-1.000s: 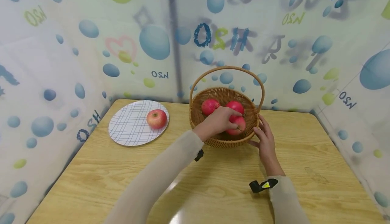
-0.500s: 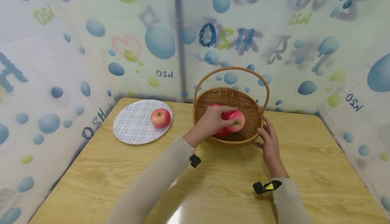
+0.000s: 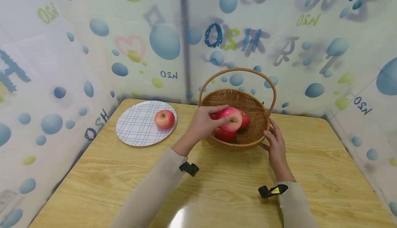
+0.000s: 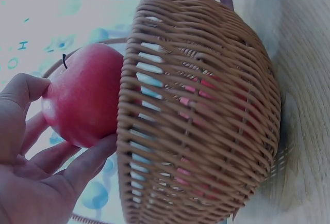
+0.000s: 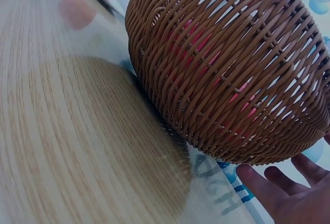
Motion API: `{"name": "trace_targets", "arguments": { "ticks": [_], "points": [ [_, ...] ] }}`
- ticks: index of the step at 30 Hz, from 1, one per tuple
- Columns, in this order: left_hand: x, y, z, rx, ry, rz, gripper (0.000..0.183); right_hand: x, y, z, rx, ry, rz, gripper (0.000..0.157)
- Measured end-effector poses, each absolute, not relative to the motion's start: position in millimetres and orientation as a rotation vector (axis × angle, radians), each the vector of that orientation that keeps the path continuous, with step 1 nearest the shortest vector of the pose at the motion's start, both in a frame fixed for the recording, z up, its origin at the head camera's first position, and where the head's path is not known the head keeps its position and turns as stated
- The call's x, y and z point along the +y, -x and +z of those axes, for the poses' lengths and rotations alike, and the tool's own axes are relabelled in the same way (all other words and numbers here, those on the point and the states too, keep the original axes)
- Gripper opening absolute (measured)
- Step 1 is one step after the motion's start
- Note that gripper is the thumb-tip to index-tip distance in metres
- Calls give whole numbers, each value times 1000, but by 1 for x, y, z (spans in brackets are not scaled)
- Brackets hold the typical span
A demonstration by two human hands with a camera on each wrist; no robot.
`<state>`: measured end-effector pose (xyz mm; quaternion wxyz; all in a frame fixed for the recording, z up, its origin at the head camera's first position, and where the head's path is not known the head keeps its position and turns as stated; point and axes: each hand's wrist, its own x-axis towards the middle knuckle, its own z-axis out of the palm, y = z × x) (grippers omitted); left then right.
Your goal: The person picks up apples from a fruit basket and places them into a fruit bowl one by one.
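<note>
one apple (image 3: 232,119) pinched in left hand (image 3: 203,124), others (image 3: 225,135) half hidden in basket (image 3: 231,97); partly obscured right hand (image 3: 276,147) grips it

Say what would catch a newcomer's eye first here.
Probably the red apple in the left hand, at the opening of the wicker basket, above other red fruit. Next, the lone apple on the white checked plate, left of the basket. The right hand touches the basket's right side.

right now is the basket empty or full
Neither: red fruit lies inside the basket, yet bare wicker shows beside it in the head view. Both wrist views show red inside too.
</note>
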<state>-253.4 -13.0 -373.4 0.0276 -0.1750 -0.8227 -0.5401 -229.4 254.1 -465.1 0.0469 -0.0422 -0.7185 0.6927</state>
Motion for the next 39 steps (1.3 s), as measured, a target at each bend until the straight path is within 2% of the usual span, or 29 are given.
{"name": "trace_targets", "arguments": {
  "ticks": [15, 27, 33, 39],
  "points": [
    [-60, 244, -378, -2411, 313, -1746, 40, 255, 230, -462, -2209, 131, 2118, 55],
    [-96, 242, -387, -2329, 274, -1814, 43, 256, 228, -465, -2220, 131, 2121, 56],
    [-109, 248, -393, -2337, 192, -1683, 40, 258, 228, -465, -2227, 119, 2082, 57],
    [-118, 256, -398, -2293, 138, -1750, 40, 260, 228, -465, -2253, 103, 2066, 57]
  ]
}}
